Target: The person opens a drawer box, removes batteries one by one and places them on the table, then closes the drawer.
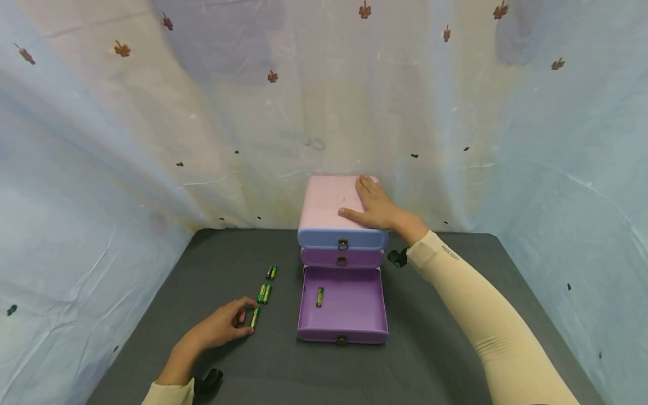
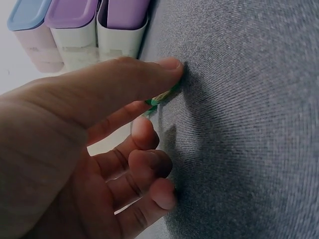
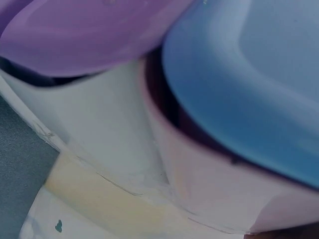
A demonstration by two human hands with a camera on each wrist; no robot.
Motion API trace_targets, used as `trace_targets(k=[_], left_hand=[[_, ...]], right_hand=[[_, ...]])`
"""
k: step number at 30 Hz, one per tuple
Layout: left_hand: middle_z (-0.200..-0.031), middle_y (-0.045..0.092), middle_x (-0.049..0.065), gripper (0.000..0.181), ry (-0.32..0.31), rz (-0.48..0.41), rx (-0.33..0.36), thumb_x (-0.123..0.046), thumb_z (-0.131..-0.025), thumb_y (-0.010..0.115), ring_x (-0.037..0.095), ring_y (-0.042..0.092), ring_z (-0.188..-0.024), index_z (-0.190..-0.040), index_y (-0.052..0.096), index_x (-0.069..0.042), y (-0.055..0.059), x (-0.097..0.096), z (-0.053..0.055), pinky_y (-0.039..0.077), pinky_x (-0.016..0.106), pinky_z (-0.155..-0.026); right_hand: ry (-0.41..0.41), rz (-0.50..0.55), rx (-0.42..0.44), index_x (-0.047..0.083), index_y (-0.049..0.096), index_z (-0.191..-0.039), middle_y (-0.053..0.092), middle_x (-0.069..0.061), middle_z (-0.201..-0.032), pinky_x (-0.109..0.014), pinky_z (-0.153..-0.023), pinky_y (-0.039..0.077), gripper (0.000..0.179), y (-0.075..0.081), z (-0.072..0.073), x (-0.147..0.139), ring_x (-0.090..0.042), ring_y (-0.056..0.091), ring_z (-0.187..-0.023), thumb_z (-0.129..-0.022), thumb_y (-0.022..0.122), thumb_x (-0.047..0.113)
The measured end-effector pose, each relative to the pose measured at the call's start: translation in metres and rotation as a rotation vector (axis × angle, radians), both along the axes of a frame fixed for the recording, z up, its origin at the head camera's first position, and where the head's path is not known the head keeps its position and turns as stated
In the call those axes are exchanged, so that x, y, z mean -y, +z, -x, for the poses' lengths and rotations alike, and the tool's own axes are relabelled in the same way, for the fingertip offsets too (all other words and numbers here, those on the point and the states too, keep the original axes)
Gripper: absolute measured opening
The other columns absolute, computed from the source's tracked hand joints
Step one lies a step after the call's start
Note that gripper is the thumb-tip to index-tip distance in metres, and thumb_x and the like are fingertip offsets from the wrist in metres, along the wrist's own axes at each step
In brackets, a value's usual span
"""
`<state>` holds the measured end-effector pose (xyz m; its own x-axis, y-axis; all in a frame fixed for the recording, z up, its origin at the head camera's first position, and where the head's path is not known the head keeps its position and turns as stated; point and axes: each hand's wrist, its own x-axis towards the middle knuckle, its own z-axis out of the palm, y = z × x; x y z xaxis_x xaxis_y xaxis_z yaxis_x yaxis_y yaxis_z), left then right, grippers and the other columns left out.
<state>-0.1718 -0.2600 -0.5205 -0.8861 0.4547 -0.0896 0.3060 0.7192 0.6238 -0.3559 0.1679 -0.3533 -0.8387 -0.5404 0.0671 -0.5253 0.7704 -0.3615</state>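
My left hand [image 1: 220, 325] is low over the dark table, its thumb and index finger at the two ends of a green battery [image 1: 255, 318]. In the left wrist view the thumb mostly hides this battery [image 2: 162, 96], and the other fingers are loosely bent. My right hand [image 1: 377, 207] rests flat with spread fingers on the pink top [image 1: 324, 197] of a small drawer cabinet. The cabinet's bottom purple drawer [image 1: 354, 309] is pulled out, with one green battery [image 1: 320, 297] lying in its left part. The blue drawer [image 1: 324, 239] and middle purple drawer [image 1: 316, 257] sit above it.
Two pairs of green batteries, a nearer pair [image 1: 264, 293] and a farther pair [image 1: 271, 273], lie on the table [image 1: 430, 337] left of the cabinet. A pale patterned curtain [image 1: 324, 112] hangs behind the table and along both sides.
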Motion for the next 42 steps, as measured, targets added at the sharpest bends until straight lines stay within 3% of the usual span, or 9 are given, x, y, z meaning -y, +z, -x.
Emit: trace_targets(k=[20,31,42], left_hand=[[-0.096,0.049,0.003,0.053,0.025,-0.004,-0.023,-0.025,-0.097,0.084,0.006,0.043,-0.072,-0.141,0.059,-0.011,0.000,0.000,-0.002,0.038,0.029,-0.066],[-0.104,0.053,0.001,0.048,0.113,0.062,-0.112,-0.030,-0.098,0.082,0.007,0.045,-0.073,-0.140,0.061,-0.017,0.023,-0.020,-0.007,0.041,0.029,-0.065],[-0.107,0.057,0.000,0.042,0.070,0.065,-0.199,-0.029,-0.101,0.079,0.004,0.045,-0.072,-0.139,0.063,-0.025,0.038,-0.053,-0.004,0.042,0.027,-0.063]], right_hand=[[-0.006,-0.003,0.003,-0.004,-0.002,-0.169,-0.008,-0.021,-0.178,-0.043,-0.132,-0.009,0.108,-0.002,0.002,0.000,-0.029,-0.011,-0.166,-0.105,0.048,0.068],[0.004,-0.002,-0.008,-0.005,-0.001,-0.168,-0.007,-0.023,-0.178,-0.044,-0.132,-0.008,0.109,-0.001,0.002,-0.001,-0.031,-0.009,-0.166,-0.104,0.049,0.068],[0.006,-0.007,-0.010,-0.006,0.000,-0.168,-0.006,-0.023,-0.178,-0.045,-0.132,-0.007,0.109,-0.001,0.002,-0.001,-0.032,-0.009,-0.166,-0.105,0.049,0.068]])
